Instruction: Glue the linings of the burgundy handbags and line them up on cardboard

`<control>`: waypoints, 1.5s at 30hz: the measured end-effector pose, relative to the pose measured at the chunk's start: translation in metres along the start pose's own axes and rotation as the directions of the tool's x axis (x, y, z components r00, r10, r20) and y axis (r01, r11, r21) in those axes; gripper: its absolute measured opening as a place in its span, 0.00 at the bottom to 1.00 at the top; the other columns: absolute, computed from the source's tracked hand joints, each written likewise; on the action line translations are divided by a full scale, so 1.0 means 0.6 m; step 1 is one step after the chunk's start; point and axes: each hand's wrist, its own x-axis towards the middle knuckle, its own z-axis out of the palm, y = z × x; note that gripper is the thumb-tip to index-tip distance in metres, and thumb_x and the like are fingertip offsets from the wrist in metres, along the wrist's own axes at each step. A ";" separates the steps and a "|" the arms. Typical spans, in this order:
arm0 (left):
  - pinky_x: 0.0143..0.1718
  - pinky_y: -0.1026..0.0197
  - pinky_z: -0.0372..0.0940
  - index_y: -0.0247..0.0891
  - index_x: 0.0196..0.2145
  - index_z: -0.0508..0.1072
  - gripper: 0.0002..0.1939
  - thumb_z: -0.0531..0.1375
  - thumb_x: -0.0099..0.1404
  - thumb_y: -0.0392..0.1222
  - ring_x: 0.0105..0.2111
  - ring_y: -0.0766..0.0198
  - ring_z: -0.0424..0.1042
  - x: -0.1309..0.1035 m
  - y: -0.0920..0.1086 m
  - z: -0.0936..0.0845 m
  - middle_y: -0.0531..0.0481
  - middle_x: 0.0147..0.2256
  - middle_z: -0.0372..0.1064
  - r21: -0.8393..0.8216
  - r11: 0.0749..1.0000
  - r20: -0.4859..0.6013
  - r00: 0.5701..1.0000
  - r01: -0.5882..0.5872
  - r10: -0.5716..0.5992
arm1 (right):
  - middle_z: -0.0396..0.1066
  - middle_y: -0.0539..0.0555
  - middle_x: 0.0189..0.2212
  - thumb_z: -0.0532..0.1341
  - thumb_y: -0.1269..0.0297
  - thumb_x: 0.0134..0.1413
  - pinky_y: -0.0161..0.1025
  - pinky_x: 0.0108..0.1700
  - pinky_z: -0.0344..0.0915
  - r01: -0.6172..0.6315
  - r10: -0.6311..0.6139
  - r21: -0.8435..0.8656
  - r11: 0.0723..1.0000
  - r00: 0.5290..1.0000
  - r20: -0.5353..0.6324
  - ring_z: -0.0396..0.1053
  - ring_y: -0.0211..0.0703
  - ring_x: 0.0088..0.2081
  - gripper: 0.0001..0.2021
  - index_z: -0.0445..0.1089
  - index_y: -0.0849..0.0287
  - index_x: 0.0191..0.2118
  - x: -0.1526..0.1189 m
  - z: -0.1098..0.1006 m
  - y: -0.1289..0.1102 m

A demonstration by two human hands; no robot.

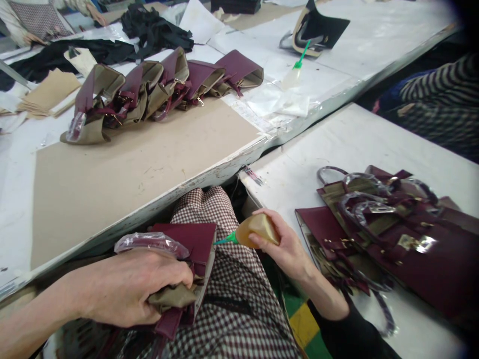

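Observation:
On the lap lies a maroon bag piece (200,244) with a plastic-wrapped handle. My left hand (134,286) is closed on its olive lining (174,296). A squeeze bottle of amber liquid (245,232), with a green cap and thin tip, is gripped in my right hand (284,244). The tip points left and meets, or nearly meets, the upper right edge of the bag piece; exact contact is too small to tell.
A row of maroon bag pieces (204,75) stands on the far table beyond a beige board (149,149). Another green-tipped bottle (294,75) is behind. Maroon bags (430,259) are piled on the right table (299,169). Other people sit at upper left and right.

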 end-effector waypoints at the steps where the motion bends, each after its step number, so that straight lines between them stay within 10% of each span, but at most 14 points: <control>1: 0.32 0.62 0.51 0.49 0.42 0.67 0.26 0.59 0.48 0.24 0.36 0.63 0.71 0.001 0.000 0.001 0.60 0.37 0.73 0.002 1.000 0.003 1.000 -0.003 0.003 | 0.72 0.54 0.47 0.67 0.56 0.60 0.48 0.50 0.70 -0.002 0.002 -0.002 1.000 1.000 0.002 0.72 0.53 0.45 0.21 0.64 0.53 0.55 -0.001 0.002 0.001; 34: 0.32 0.61 0.50 0.49 0.43 0.66 0.26 0.58 0.50 0.23 0.36 0.63 0.70 0.003 0.004 0.021 0.60 0.37 0.72 0.057 0.998 0.012 1.000 0.000 -0.001 | 0.74 0.54 0.45 0.70 0.58 0.54 0.54 0.52 0.67 -0.079 0.078 0.037 0.996 0.997 0.020 0.71 0.55 0.45 0.21 0.68 0.54 0.51 -0.020 0.018 -0.004; 45: 0.34 0.61 0.52 0.48 0.44 0.66 0.27 0.58 0.49 0.23 0.40 0.61 0.72 0.002 -0.002 0.031 0.59 0.41 0.73 0.041 0.999 0.043 0.999 -0.005 0.003 | 0.70 0.49 0.32 0.66 0.50 0.59 0.33 0.18 0.62 -0.326 0.303 0.323 0.888 0.945 0.121 0.65 0.40 0.24 0.18 0.68 0.56 0.49 -0.045 0.015 -0.011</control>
